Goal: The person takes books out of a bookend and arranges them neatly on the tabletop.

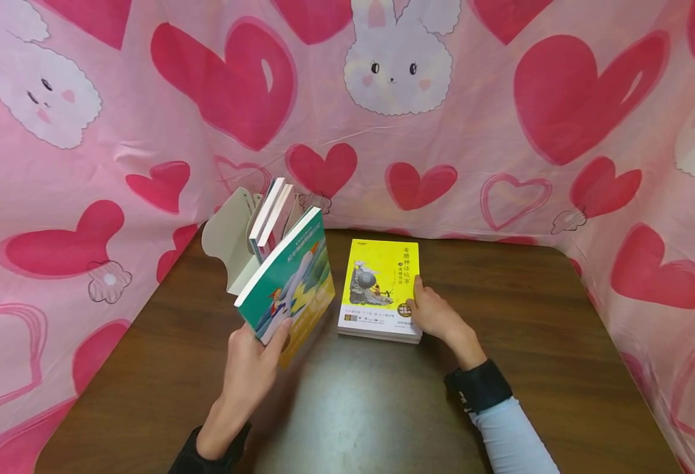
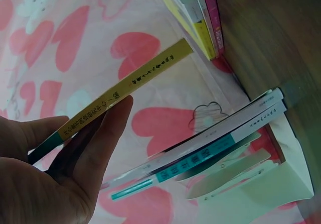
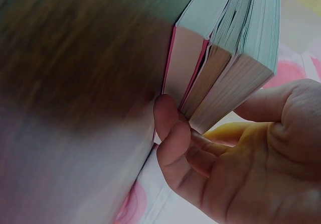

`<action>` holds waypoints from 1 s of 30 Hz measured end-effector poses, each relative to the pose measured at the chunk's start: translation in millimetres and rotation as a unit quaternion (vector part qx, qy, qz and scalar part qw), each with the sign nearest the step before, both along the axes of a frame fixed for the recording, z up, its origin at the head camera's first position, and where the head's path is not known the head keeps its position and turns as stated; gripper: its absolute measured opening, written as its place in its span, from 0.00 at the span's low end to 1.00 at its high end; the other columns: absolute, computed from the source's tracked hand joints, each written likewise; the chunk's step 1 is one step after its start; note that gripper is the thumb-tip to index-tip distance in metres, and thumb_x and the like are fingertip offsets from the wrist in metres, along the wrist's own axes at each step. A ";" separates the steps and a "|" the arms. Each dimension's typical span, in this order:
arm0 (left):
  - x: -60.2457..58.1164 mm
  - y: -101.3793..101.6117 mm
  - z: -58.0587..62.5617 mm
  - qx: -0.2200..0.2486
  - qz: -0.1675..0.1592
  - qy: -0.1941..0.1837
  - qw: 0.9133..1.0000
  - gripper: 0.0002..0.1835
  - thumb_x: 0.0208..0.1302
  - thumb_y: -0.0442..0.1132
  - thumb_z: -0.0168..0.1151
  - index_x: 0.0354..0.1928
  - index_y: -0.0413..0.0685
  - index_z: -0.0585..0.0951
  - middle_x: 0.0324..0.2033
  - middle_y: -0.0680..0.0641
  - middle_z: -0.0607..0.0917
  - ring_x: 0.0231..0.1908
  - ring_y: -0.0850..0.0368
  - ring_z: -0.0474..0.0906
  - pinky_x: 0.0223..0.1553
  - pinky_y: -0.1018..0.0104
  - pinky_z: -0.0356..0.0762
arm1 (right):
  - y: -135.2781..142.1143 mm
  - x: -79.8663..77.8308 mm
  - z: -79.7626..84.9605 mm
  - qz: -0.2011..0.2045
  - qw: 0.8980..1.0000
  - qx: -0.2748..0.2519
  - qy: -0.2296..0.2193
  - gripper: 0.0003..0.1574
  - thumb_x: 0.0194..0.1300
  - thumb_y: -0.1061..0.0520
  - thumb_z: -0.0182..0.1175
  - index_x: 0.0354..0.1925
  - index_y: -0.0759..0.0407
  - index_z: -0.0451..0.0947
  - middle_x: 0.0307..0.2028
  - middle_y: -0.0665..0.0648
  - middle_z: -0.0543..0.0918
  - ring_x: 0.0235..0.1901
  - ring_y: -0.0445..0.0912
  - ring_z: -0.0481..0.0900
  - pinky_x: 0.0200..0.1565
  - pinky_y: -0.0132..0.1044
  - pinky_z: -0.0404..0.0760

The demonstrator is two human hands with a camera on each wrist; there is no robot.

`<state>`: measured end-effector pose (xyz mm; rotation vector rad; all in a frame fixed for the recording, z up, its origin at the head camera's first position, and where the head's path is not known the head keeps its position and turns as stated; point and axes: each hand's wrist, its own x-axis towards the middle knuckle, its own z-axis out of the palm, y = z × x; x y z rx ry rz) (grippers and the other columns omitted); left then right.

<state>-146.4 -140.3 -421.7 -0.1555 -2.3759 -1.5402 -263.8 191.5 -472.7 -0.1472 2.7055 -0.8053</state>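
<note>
My left hand (image 1: 251,362) holds a thin green and yellow picture book (image 1: 300,283) by its lower edge, thumb on the front cover. The book is tilted up in front of the cream book rack (image 1: 221,238). In the left wrist view its yellow spine (image 2: 125,88) shows between thumb and fingers. My right hand (image 1: 439,315) grips the right side of a short stack of books, topped by a yellow-covered book (image 1: 379,273). Its fingers (image 3: 173,138) curl against the page edges in the right wrist view, where a pink-covered book (image 3: 188,58) lies lowest.
A couple of slim books (image 1: 273,210) stand upright in the rack at the back left, partly hidden by the picture book. The dark wooden table (image 1: 531,316) meets a pink heart-and-rabbit cloth (image 1: 472,118) at the back and sides.
</note>
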 end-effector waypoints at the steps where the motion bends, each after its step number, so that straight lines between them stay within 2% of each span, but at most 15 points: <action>1: -1.4 0.3 -1.0 0.002 -0.003 -0.001 1.000 0.28 0.73 0.35 0.68 0.72 0.47 0.74 0.65 0.42 0.82 0.60 0.40 0.82 0.53 0.42 0.82 | -0.1 0.2 -0.1 0.000 1.000 0.001 -0.001 0.49 0.82 0.52 0.53 0.82 0.72 0.39 0.72 0.76 0.64 0.58 0.63 0.72 0.61 0.58 0.75; 10: -11.5 4.7 -8.8 0.014 -0.016 -0.013 1.000 0.27 0.74 0.37 0.68 0.72 0.48 0.75 0.64 0.44 0.83 0.60 0.42 0.83 0.54 0.45 0.82 | 0.7 3.1 -0.7 0.000 1.000 -0.003 -0.004 0.50 0.81 0.50 0.53 0.83 0.70 0.38 0.73 0.75 0.63 0.60 0.63 0.72 0.64 0.60 0.74; 19: -18.9 8.7 -11.3 0.027 -0.028 -0.019 0.999 0.26 0.74 0.39 0.67 0.71 0.50 0.75 0.63 0.46 0.83 0.60 0.43 0.83 0.53 0.46 0.83 | -0.5 3.5 0.1 -0.006 1.000 -0.001 -0.006 0.51 0.81 0.48 0.54 0.83 0.68 0.38 0.75 0.74 0.61 0.62 0.64 0.72 0.68 0.63 0.70; 25: -24.7 9.8 -12.6 0.036 -0.027 -0.036 0.998 0.25 0.75 0.42 0.67 0.71 0.50 0.75 0.63 0.46 0.84 0.60 0.44 0.83 0.53 0.47 0.83 | 0.5 2.6 -0.8 -0.013 1.000 0.020 0.018 0.51 0.80 0.49 0.57 0.83 0.67 0.42 0.70 0.73 0.65 0.58 0.62 0.72 0.63 0.59 0.76; 30: -29.4 10.4 -12.9 0.041 -0.019 -0.049 0.998 0.25 0.75 0.44 0.67 0.70 0.50 0.76 0.62 0.46 0.84 0.59 0.44 0.84 0.53 0.46 0.84 | 0.2 0.2 -0.8 -0.012 0.998 0.030 0.045 0.49 0.78 0.51 0.60 0.82 0.68 0.48 0.65 0.71 0.66 0.57 0.61 0.69 0.58 0.55 0.77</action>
